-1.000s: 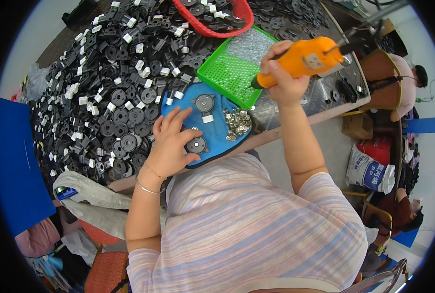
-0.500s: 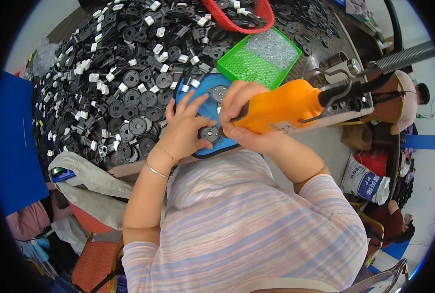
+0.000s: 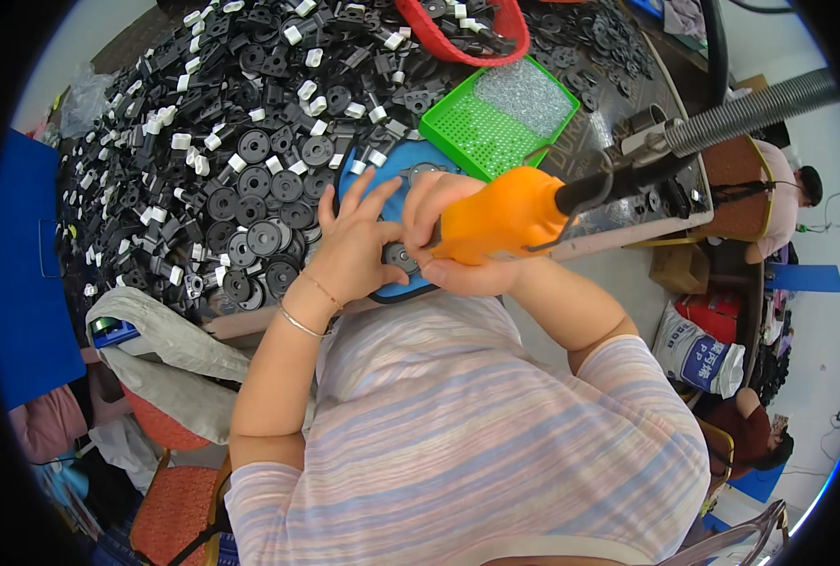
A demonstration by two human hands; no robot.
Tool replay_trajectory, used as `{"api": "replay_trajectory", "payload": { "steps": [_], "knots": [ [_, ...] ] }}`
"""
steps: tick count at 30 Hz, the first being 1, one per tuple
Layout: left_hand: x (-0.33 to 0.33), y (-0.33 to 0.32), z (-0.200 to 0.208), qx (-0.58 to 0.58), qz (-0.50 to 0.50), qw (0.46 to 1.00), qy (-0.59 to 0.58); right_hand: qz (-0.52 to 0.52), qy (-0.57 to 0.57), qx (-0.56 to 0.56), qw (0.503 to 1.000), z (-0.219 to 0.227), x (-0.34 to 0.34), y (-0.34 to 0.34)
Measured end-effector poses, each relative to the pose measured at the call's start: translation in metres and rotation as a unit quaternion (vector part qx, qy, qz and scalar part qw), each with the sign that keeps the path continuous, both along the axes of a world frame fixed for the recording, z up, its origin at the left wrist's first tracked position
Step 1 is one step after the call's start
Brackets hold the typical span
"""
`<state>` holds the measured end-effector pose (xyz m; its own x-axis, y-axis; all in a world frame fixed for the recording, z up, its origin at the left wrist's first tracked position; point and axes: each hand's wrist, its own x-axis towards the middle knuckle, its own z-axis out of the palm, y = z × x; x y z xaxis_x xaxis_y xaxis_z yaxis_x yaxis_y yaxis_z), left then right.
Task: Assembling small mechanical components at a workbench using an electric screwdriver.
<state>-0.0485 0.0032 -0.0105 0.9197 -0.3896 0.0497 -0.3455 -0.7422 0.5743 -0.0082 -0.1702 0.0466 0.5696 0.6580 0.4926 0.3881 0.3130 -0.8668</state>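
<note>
My right hand point(image 3: 444, 231) is wrapped round an orange power screwdriver point(image 3: 505, 217), which lies tilted with its cable end up to the right. Its tip is hidden behind my fingers, over a round black wheel-like part point(image 3: 399, 257) on a blue mat point(image 3: 392, 193). With thumb and forefinger at the edge of that part, my left hand point(image 3: 352, 236) steadies it, the other fingers spread over the mat. A second round part point(image 3: 427, 171) lies farther up the mat, partly covered by my right hand.
A green perforated tray point(image 3: 448, 123) of small silvery pieces stands beyond the mat, with a red basket point(image 3: 429, 42) behind it. Loose black and white parts point(image 3: 269, 156) heap at the left. A spring-wrapped cable point(image 3: 750, 111) hangs at the right. Other people sit farther off.
My right hand has brought the screwdriver left and closer over the round part near my left hand. The cable and spring have swung left with it. My left hand stays nearly in place.
</note>
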Motion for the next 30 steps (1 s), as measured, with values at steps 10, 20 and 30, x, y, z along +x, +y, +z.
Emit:
{"api": "replay_trajectory", "payload": {
  "steps": [10,20,30],
  "knots": [
    [-0.008,-0.006,0.012,-0.005,-0.019,1.000,0.009,-0.179,0.033,0.220,0.958,0.025,0.047,-0.055],
    [-0.004,-0.046,0.004,-0.007,0.053,0.995,-0.082,-0.314,0.059,0.169,0.932,-0.014,0.068,-0.070],
    [0.002,-0.043,0.011,-0.014,-0.004,0.998,-0.061,-0.313,0.055,0.163,0.934,-0.017,0.072,-0.074]
  ]
}}
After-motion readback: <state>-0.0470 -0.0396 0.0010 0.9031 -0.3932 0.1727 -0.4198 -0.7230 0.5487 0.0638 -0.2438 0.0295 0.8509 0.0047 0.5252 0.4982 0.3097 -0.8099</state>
